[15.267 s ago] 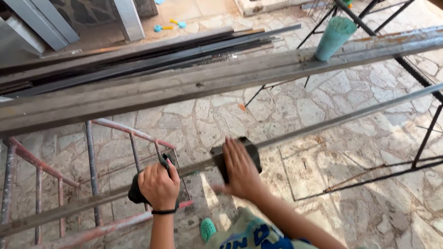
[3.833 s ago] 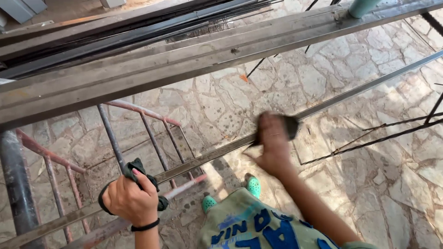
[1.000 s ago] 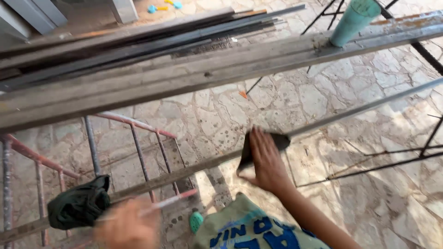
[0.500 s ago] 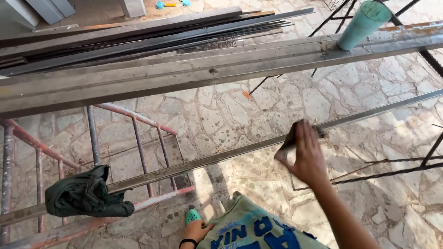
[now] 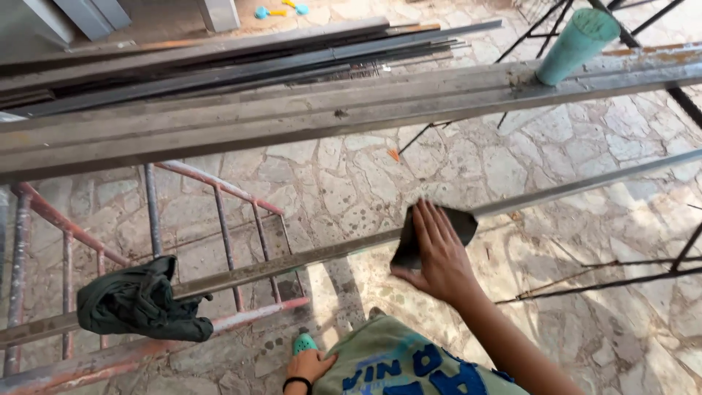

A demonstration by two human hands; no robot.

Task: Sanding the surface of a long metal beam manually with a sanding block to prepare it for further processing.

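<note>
A long thin metal bar [image 5: 585, 186] runs diagonally across the view, from lower left to upper right. My right hand [image 5: 437, 254] presses a dark sanding sheet [image 5: 459, 223] flat against the bar near its middle. My left hand [image 5: 311, 366] hangs low by my side, next to my printed shirt, with nothing in it that I can see; its fingers are partly hidden. A crumpled dark green cloth [image 5: 142, 301] lies draped over the bar at the lower left, away from both hands.
A wide steel beam [image 5: 307, 117] crosses above, with a teal cylinder [image 5: 578, 44] standing on it at the right. Thin dark rods [image 5: 241, 62] lie behind. A red-painted metal frame [image 5: 219, 212] stands at the left. Black trestle legs [image 5: 680, 256] rise at right over stone paving.
My right hand has slid the sanding sheet back to the left along the bar. My left hand let go of the green cloth and dropped to my side.
</note>
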